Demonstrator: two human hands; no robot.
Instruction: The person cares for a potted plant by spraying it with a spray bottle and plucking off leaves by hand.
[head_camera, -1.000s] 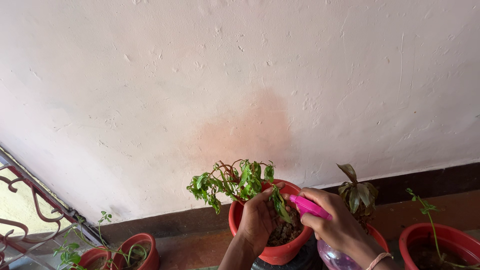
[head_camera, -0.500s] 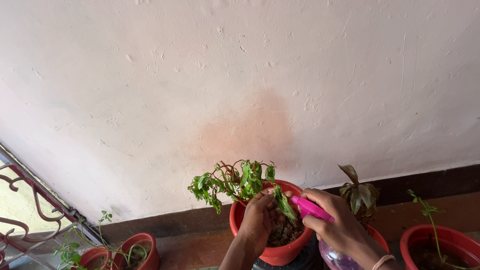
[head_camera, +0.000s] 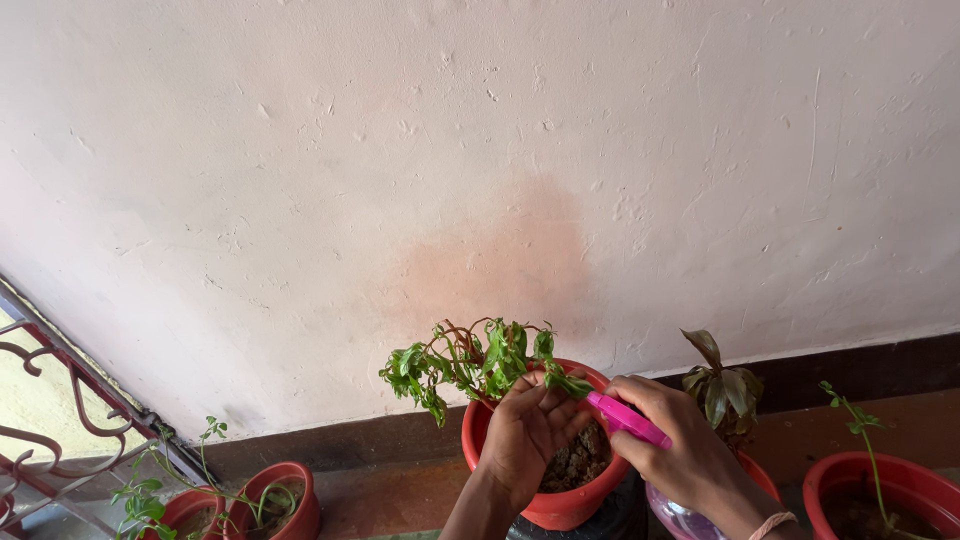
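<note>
A red pot with pebbly soil holds a small green plant that leans left. My left hand reaches over the pot's rim, palm up, with a green leaf lying across its fingertips. My right hand grips a spray bottle with a pink head and a clear purple body. Its nozzle points at the leaf from close by.
A dark-leaved plant stands just behind my right hand. Another red pot with a thin sprout is at the right. Two small red pots and a red metal railing sit at the left. A plastered wall rises behind.
My left hand has turned more palm-up and lifted the leaf a little higher and flatter. The view has tilted slightly upward. My right hand keeps the spray bottle in place.
</note>
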